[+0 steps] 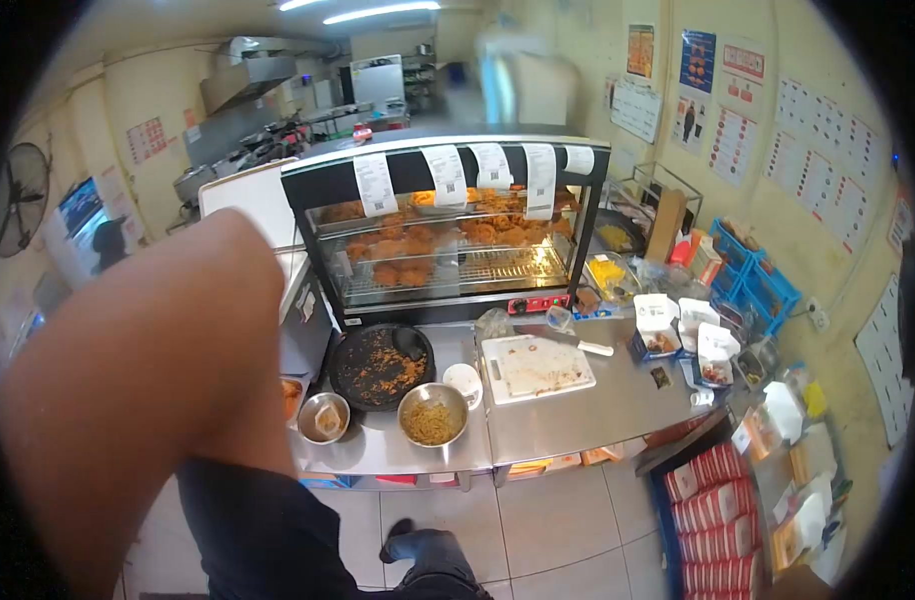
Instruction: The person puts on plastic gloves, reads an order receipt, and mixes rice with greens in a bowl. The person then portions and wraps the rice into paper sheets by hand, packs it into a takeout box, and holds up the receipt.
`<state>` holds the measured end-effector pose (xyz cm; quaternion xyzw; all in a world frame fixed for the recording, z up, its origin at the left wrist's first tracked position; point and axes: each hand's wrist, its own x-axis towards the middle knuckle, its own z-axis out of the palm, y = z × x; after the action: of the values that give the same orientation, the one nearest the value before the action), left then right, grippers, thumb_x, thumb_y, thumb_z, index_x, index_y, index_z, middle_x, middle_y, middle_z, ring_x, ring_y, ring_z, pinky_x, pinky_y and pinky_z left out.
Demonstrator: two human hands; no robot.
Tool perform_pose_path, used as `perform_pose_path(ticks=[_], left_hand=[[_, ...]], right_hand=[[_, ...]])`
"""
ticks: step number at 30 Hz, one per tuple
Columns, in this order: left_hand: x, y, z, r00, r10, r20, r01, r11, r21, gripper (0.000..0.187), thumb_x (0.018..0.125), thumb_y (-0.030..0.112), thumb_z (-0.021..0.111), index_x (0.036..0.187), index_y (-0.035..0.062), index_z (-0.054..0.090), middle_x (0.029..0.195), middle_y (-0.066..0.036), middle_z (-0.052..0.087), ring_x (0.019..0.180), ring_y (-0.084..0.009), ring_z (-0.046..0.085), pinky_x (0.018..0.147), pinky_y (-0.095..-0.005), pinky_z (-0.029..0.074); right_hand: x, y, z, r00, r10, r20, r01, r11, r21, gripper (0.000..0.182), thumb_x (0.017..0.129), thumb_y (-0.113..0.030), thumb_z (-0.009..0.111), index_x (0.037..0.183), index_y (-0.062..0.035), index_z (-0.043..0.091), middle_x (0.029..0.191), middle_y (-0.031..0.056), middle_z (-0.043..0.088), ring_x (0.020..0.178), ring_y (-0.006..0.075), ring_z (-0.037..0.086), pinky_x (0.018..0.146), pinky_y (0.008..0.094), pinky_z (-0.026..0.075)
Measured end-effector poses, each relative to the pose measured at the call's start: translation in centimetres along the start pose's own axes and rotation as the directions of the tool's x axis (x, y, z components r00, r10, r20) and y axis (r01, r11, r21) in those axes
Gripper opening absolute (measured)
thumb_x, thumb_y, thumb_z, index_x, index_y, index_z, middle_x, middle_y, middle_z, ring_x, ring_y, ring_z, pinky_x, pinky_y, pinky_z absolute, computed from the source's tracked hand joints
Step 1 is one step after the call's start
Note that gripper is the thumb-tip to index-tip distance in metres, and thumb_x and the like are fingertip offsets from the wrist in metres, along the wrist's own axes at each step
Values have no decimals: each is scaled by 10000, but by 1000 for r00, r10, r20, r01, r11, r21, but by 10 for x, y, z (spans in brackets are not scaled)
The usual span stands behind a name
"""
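My left arm (pixel 168 370) is raised and bent close to the camera, filling the left side of the view. Its hand lies outside the picture, so its fingers are hidden. A small dark patch, perhaps part of my right arm (pixel 803 583), shows at the lower right edge; the right hand is not visible. Before me on the steel counter (pixel 618 400) are a black pan (pixel 353 365) with brown crumbs, a metal bowl of noodle-like food (pixel 433 424), a smaller metal bowl (pixel 324 417) and a white cutting board (pixel 538 367) with a knife (pixel 595 348) at its far edge.
A heated display case (pixel 448 295) of fried food stands behind the counter, with paper receipts (pixel 376 185) hanging from it. Open food boxes (pixel 658 330) stand to the right, near blue crates (pixel 763 285). Red-and-white packages (pixel 718 520) are stacked below. A blurred person (pixel 523 85) is beyond the case.
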<state>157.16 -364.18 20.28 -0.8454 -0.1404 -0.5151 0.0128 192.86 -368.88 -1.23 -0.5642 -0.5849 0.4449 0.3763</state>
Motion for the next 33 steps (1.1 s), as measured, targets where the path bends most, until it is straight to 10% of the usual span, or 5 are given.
perform_pose_path(ticks=[4,9,15,25,33], left_hand=[[68,107,-15,841,430,-328,-405,903,143,217,975,282,513,1105,150,627,1143,-61,626,1045,-184,535,829,-311,492],[125,227,-8,-234,872,-430,-643,193,741,213,984,289,517,1118,171,633,1164,-55,632,1060,-180,533,835,-308,496],[-3,36,219,751,-324,-576,277,946,-170,204,973,209,453,883,52,547,784,-70,559,731,-223,573,652,-348,458],[-529,163,341,-639,-535,552,708,-128,695,497,936,490,442,1065,68,672,1037,-161,689,925,-321,669,821,-466,520],[-508,113,321,-733,-23,680,675,-155,722,431,790,318,678,1175,123,661,1264,-89,614,940,-250,661,839,-422,521]], right_hand=[[-42,42,-51,985,124,121,-133,989,62,284,946,-236,518,1084,-5,609,1011,163,629,840,289,632,717,405,504],[-101,100,-106,931,248,267,-279,956,88,288,951,-228,512,1099,1,604,1020,169,631,839,293,638,713,409,510],[-125,194,-173,820,468,328,-513,856,60,293,957,-220,505,1116,8,598,1030,177,633,837,298,647,708,413,517],[-155,306,-200,642,719,267,-757,650,69,303,967,-205,493,1146,19,588,1048,191,636,834,307,660,699,420,528],[-170,335,-180,549,825,131,-833,530,158,311,975,-194,484,1170,29,581,1062,201,639,831,314,671,692,426,538]])
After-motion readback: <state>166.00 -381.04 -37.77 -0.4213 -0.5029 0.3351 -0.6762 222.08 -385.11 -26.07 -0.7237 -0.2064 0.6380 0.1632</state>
